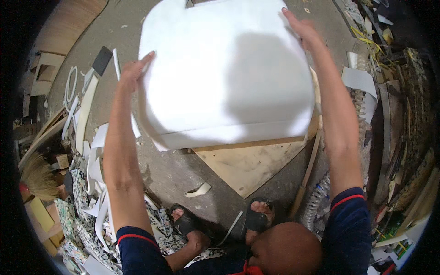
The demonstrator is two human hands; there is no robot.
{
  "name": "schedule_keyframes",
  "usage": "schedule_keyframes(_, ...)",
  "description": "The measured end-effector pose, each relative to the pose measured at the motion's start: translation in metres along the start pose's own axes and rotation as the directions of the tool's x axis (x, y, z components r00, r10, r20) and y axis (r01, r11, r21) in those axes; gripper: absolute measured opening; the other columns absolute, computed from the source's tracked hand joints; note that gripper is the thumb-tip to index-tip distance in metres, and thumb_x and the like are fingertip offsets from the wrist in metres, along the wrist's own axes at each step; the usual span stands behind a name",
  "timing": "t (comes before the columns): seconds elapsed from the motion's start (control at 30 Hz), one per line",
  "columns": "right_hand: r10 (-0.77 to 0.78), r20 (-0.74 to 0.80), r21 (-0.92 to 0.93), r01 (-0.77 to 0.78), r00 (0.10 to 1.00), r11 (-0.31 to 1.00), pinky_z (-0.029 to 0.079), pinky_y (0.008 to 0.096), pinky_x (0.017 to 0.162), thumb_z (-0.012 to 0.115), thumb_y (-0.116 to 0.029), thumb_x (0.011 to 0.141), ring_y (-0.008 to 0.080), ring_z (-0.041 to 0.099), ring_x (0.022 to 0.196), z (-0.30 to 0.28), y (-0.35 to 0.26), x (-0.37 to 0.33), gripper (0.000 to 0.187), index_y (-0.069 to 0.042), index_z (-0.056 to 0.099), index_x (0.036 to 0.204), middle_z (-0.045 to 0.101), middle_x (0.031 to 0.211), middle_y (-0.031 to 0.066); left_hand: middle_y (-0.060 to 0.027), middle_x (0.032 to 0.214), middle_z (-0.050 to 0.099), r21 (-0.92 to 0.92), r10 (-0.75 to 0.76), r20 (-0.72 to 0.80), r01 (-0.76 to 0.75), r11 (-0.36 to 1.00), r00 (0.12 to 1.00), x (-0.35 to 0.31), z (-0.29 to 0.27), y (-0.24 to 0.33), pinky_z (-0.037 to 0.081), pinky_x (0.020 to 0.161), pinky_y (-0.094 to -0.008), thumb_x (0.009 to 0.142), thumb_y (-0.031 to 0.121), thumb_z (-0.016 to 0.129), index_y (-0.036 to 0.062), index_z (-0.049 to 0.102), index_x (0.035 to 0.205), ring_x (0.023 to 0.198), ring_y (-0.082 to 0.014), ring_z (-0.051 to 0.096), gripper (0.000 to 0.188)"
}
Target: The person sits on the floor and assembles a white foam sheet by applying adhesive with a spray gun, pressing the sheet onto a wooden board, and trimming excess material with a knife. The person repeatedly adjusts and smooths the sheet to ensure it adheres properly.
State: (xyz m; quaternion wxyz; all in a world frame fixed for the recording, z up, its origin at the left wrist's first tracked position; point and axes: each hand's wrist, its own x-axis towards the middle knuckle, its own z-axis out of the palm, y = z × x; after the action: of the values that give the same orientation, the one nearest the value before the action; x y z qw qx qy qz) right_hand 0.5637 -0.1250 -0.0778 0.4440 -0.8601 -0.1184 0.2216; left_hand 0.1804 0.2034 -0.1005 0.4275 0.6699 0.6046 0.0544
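A large white sheet-covered panel with rounded corners (192,78), looking like a foam pad, is in front of me. My left hand (136,73) grips its left edge, thumb on top and the other fingers hidden beneath. At its upper right edge my right hand (300,30) holds on in the same way, its fingers mostly behind the rim. A loose flap of white sheet (233,133) runs along the near edge. Below it a pale wooden board (247,172) shows one corner. A shadow covers the panel's right half.
White foam strips (87,107) and speckled foam pieces (85,220) lie on the left. A straw broom (41,176) is beyond them. On the right are a wooden stick (305,185), a ribbed clear hose (316,201) and stacked boards (389,137). A foam scrap (199,190) lies near my feet.
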Motion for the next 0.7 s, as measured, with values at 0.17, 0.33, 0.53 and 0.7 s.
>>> schedule_keyframes(0.17,-0.076,-0.135,-0.273,0.037,0.988,0.961,0.043,0.0472,0.111,0.065,-0.086,0.072,0.0460,0.056,0.130,-0.005,-0.005,-0.026,0.119,0.018,0.058,0.130,0.058,0.135,0.0371,-0.0347,0.129,0.060,-0.121,-0.023,-0.077,0.014,0.993,0.997,-0.034,-0.001,-0.007,0.046,0.107,-0.0593,0.077,0.053,0.085,-0.0145,0.053,0.135,0.118,-0.0461,0.063,0.094)
schedule_keyframes(0.33,-0.293,-0.341,-0.278,0.202,0.893,0.939,0.046,0.0459,0.108,0.069,-0.084,0.071,0.0414,0.060,0.127,-0.039,-0.024,-0.075,0.120,0.018,0.056,0.133,0.061,0.131,0.0350,-0.0281,0.102,0.072,-0.078,0.126,-0.344,-0.162,0.984,0.931,-0.114,-0.032,-0.015,0.053,0.091,-0.0473,0.077,0.046,0.089,-0.0109,0.070,0.114,0.098,-0.0364,0.071,0.071)
schedule_keyframes(0.53,-0.513,-0.448,-0.204,0.475,0.732,0.856,0.053,0.0387,0.094,0.077,-0.070,0.077,0.0276,0.068,0.110,-0.105,-0.060,-0.159,0.097,0.004,0.060,0.138,0.069,0.119,0.0260,-0.0212,0.105,0.072,-0.293,0.245,-0.595,-0.490,0.821,0.766,-0.197,-0.084,-0.012,0.055,0.092,-0.0475,0.085,0.040,0.084,-0.0086,0.069,0.118,0.095,-0.0290,0.070,0.061)
schedule_keyframes(0.7,-0.557,-0.565,-0.090,0.626,0.608,0.775,0.058,0.0387,0.085,0.083,-0.051,0.080,0.0273,0.071,0.097,-0.129,-0.081,-0.205,0.073,0.004,0.067,0.125,0.073,0.108,0.0217,-0.0106,0.092,0.068,-0.386,0.251,-0.722,-0.677,0.627,0.644,-0.235,-0.086,-0.011,0.052,0.076,-0.0351,0.094,0.041,0.076,-0.0013,0.070,0.105,0.078,-0.0180,0.061,0.044)
